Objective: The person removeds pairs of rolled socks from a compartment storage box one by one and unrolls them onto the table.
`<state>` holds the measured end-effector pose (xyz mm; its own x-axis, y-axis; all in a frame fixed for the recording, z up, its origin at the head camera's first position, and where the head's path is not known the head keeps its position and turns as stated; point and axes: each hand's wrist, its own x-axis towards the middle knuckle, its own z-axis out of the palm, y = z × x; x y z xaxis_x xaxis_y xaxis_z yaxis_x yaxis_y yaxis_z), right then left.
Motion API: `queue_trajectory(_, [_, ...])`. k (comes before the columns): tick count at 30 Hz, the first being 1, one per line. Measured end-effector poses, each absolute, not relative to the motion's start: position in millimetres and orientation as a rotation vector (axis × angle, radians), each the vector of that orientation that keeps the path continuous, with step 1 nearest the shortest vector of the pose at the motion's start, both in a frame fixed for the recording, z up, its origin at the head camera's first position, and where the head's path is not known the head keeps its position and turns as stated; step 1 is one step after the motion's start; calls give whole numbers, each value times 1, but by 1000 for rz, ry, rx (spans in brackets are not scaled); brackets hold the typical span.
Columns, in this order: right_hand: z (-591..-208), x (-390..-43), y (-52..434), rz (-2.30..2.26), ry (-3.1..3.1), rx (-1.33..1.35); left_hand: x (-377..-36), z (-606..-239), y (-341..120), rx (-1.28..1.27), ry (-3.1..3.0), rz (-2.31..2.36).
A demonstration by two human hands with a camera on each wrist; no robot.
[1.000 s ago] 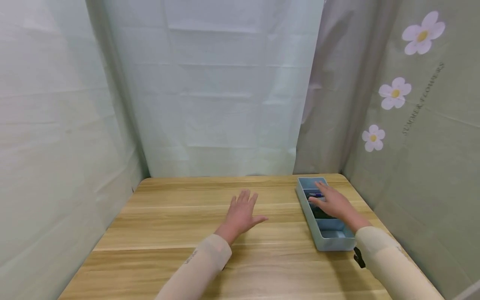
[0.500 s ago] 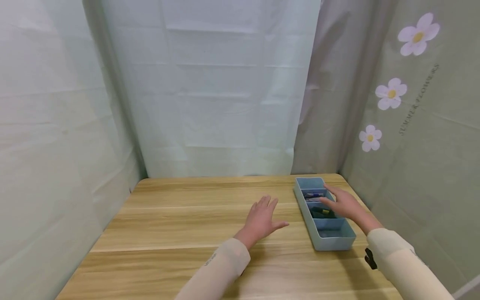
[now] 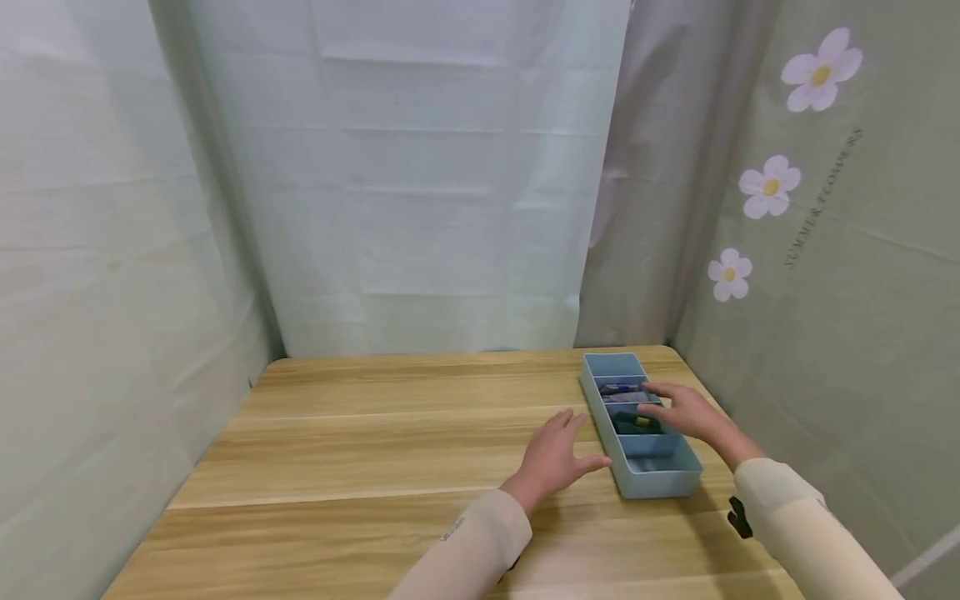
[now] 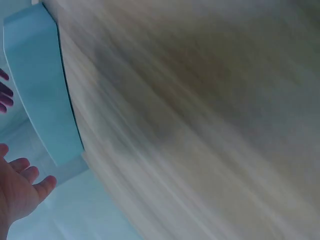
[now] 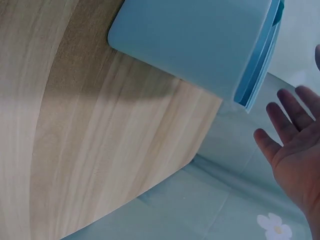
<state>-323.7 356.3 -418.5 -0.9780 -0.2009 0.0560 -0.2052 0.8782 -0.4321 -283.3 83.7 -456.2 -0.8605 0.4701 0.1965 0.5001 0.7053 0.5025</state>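
A long blue organizer box [image 3: 660,484] with several compartments stands at the right side of the wooden table. Pens and a grey item lie in its second compartment from the back; dark items, one with a yellow mark, lie in the third. My left hand [image 3: 551,458] is just left of the box, fingers extended and thumb pointing at its side wall. Over the box's right rim reaches my right hand [image 3: 686,411], fingers loosely stretched and holding nothing. In the left wrist view the box's long wall [image 4: 42,85] lies beyond the left fingers [image 4: 31,174].
The wooden table [image 3: 375,458] extends to the left of the box. Pale cloth curtains [image 3: 442,208] enclose the back and sides, the right one printed with flowers. A dark strap piece [image 3: 739,517] shows under the right sleeve.
My left hand has moved right across the table, close to the box. My right hand has shifted from above the compartments towards the box's right rim. The view has turned slightly right.
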Motion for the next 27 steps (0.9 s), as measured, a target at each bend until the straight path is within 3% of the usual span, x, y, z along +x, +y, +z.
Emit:
queue_trajectory(14, [-431, -323, 359, 903, -3118, 275, -272, -472, 123, -748, -2819, -1243])
queue_trajectory(27, [-442, -327, 361, 974, -3125, 273, -269, -481, 140, -707, -2827, -1268])
